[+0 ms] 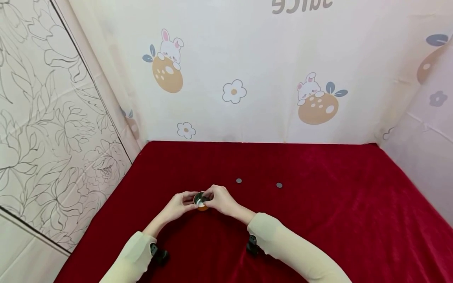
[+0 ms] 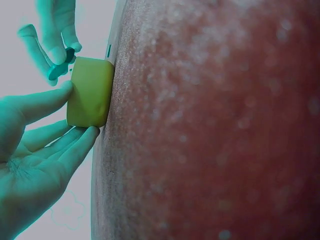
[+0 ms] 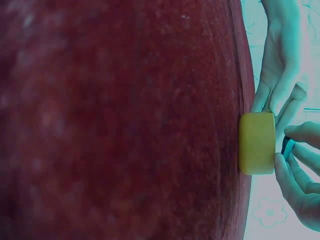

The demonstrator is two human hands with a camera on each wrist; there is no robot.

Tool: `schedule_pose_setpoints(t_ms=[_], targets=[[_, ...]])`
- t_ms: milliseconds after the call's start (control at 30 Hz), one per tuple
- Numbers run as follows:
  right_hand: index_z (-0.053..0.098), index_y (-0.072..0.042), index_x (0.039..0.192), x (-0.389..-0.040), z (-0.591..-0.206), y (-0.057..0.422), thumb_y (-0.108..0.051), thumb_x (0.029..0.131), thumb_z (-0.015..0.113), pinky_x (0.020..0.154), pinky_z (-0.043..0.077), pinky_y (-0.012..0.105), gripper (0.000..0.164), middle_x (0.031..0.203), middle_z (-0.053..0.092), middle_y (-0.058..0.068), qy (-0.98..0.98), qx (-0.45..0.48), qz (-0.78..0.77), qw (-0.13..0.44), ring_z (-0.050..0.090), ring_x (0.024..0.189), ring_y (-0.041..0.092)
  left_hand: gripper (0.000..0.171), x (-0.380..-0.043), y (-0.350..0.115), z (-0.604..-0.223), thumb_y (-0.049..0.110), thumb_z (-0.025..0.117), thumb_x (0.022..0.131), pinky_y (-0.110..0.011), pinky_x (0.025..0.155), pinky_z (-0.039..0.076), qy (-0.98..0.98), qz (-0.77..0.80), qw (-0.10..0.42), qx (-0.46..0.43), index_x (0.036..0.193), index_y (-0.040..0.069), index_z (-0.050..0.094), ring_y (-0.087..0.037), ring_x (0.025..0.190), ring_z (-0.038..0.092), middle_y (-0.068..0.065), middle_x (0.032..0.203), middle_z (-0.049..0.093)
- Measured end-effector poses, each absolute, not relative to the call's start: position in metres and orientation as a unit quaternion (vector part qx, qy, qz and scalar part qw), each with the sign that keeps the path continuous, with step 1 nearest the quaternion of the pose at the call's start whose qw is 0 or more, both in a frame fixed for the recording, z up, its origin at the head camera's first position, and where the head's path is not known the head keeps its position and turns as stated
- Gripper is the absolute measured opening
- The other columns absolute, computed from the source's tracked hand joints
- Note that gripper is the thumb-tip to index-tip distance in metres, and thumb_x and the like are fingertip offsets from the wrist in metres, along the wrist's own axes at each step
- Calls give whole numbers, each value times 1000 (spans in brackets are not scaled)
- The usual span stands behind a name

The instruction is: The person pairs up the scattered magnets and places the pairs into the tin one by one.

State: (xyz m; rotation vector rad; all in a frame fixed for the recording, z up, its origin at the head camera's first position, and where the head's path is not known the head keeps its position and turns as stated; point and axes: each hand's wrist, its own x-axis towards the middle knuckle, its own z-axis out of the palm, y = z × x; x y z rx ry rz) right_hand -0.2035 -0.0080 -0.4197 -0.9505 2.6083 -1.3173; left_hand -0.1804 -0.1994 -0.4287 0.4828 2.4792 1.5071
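A small orange cup (image 1: pixel 203 208) with a shiny metal inside stands on the red cloth, looking yellow in the left wrist view. My left hand (image 1: pixel 178 206) holds it from the left, thumb on one side and fingers on the other. At its mouth is my right hand (image 1: pixel 220 199), pinching a small dark disc (image 3: pixel 287 146) between thumb and fingers. In the left wrist view, dark pieces (image 2: pixel 61 71) show between the right fingertips, just off the rim; how many is unclear. The cup's bottom inside is largely hidden.
Two small grey discs lie on the cloth beyond the hands, a nearer-centre disc (image 1: pixel 238 181) and one farther right (image 1: pixel 279 185). Red cloth (image 1: pixel 336 204) covers the table. A printed curtain (image 1: pixel 212 118) hangs behind, and a floral panel (image 1: pixel 63 129) stands at the left.
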Motion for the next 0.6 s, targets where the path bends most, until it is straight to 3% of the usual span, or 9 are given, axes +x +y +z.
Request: schedule_pose_setpoints(t_ms=[400,600], targets=[[67,1,91,-201,-422,-15,-4,75,68,61,45,16,17,84,57,7,863,-300,-405,20,55,73,16,43,-172,-195,-414,0,60,82,-29,78,48,843,506,102,151,121,-12,46,-38,104,52,-28,120,48],[66,2,96,-200,-424,-14,-8,75,70,63,45,17,24,91,57,10,853,-310,-419,22,57,77,22,44,-173,-195,-417,2,60,82,-29,78,48,839,513,106,146,121,-12,46,-38,105,52,-28,120,48]])
